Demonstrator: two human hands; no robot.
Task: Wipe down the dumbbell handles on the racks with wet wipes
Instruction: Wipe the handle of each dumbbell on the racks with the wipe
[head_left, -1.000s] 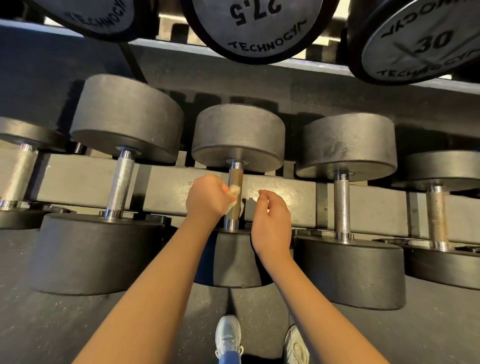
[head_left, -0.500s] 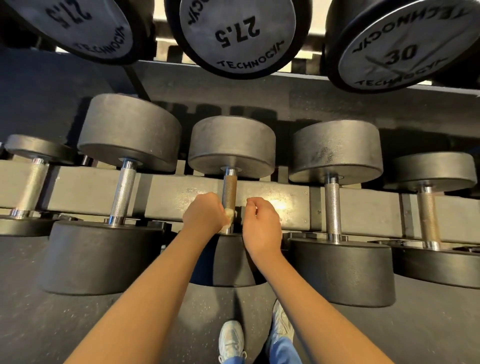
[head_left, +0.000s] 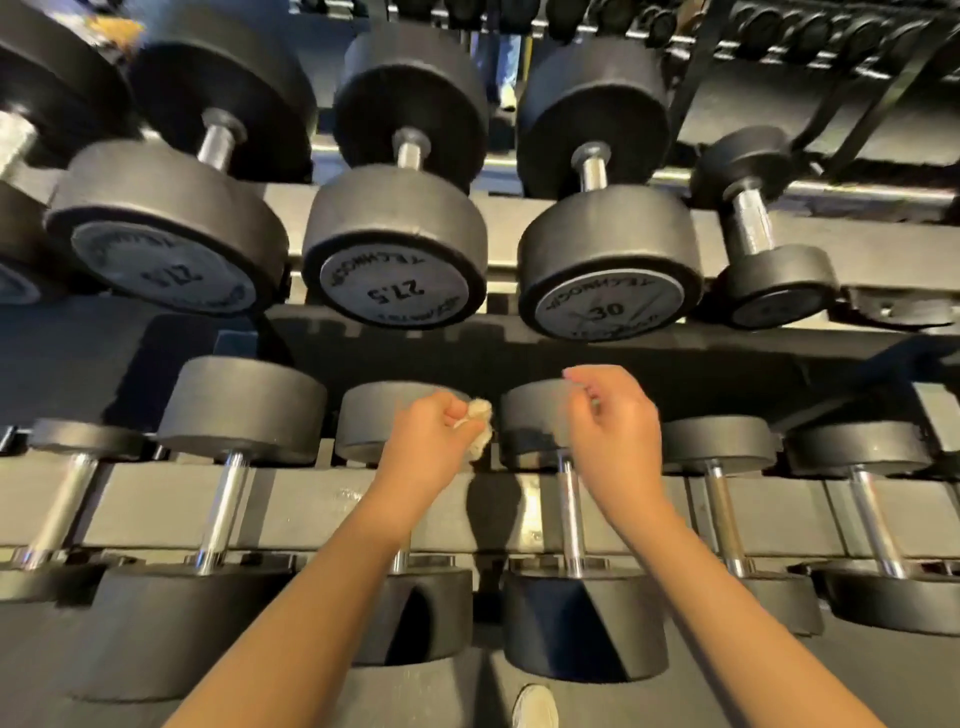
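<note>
My left hand grips a crumpled white wet wipe, raised above the lower rack in front of a dumbbell head. That dumbbell's handle is hidden behind my left forearm. My right hand hovers with loosely curled fingers and holds nothing, above the steel handle of the neighbouring dumbbell to the right. Neither hand touches a handle. The upper rack carries big black dumbbells, two marked 27.5 and one marked 30, their handles pointing away from me.
The lower rack rail holds a row of several dumbbells with chrome handles. A smaller dumbbell lies at the upper right. More racks stand behind. My white shoe shows on the dark floor below.
Both hands have lifted off the lower dumbbell handle, the left one taking the wipe with it. My view has tilted up, so the upper rack now fills the top.
</note>
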